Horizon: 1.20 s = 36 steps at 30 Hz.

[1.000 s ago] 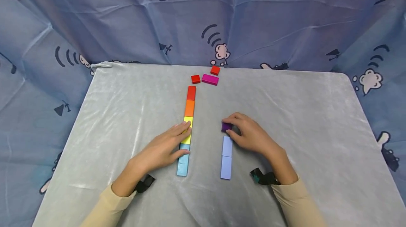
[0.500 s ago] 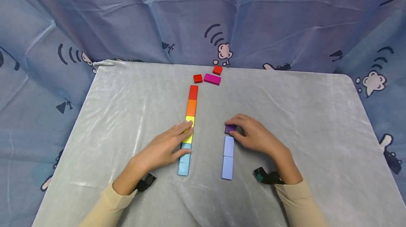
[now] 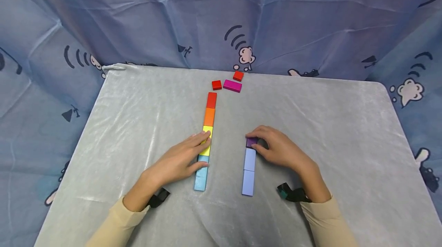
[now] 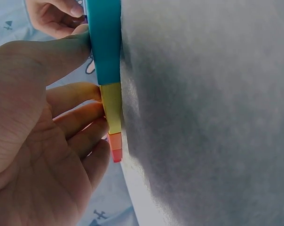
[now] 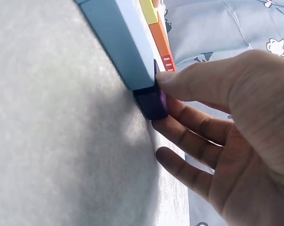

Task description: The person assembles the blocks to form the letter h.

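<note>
In the head view my left hand (image 3: 179, 160) rests across a straight row of blocks, fingers extended over the yellow block (image 3: 208, 128) and thumb on the light blue block (image 3: 200, 181). An orange block (image 3: 209, 117) and a red block (image 3: 211, 100) continue that row away from me. To the right, my right hand (image 3: 281, 147) pinches a small purple block (image 3: 251, 142) between thumb and fingers. It sits at the far end of two periwinkle blocks (image 3: 249, 170) laid end to end. The right wrist view shows the purple block (image 5: 152, 103) against the neighbouring block's end, partly covered by the thumb.
Beyond the left row lie a magenta block (image 3: 232, 86) and two small red blocks, one nearer (image 3: 216, 85) and one by the far edge (image 3: 238, 76). A grey cloth (image 3: 331, 132) covers the table. A blue patterned curtain (image 3: 138, 32) hangs behind and at both sides.
My right hand has drawn the purple block slightly toward me, closing the gap to the periwinkle blocks. The left hand stays on its row. The head view has shifted a little.
</note>
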{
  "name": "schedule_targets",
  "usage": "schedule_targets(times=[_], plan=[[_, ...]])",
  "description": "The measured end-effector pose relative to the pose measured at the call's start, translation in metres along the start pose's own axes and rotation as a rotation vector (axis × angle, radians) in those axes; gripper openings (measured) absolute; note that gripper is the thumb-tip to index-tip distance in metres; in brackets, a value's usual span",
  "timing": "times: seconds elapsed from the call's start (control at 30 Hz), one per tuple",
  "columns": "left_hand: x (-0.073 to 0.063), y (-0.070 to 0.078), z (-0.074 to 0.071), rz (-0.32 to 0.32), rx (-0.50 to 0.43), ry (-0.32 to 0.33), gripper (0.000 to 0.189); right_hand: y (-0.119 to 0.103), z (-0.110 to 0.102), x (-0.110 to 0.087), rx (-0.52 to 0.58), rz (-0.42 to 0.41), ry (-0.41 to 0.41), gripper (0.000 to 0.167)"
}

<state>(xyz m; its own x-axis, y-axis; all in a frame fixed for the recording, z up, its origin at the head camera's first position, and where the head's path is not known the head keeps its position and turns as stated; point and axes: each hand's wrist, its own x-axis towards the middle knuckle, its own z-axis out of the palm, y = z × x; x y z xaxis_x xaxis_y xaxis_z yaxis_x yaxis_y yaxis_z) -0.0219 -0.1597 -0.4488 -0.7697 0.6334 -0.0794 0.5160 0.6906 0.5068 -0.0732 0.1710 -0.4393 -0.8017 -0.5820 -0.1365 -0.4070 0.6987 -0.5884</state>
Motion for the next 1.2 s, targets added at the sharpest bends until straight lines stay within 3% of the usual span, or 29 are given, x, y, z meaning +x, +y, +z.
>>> schedule_targets(times=[0.23, 0.6, 1.2], plan=[[-0.0037, 0.0004, -0.0009, -0.022, -0.004, 0.005, 0.074, 0.0001, -0.0012, 0.0032, 0.01, -0.013, -0.006, 0.031], [0.0007, 0.0011, -0.0033, 0.004, 0.007, -0.002, 0.072, 0.0003, -0.0018, -0.0005, 0.028, 0.006, -0.017, 0.034], [0.0011, -0.001, -0.0003, -0.005, 0.002, -0.009, 0.074, -0.0013, 0.0001, -0.0009, 0.013, 0.014, -0.014, 0.033]])
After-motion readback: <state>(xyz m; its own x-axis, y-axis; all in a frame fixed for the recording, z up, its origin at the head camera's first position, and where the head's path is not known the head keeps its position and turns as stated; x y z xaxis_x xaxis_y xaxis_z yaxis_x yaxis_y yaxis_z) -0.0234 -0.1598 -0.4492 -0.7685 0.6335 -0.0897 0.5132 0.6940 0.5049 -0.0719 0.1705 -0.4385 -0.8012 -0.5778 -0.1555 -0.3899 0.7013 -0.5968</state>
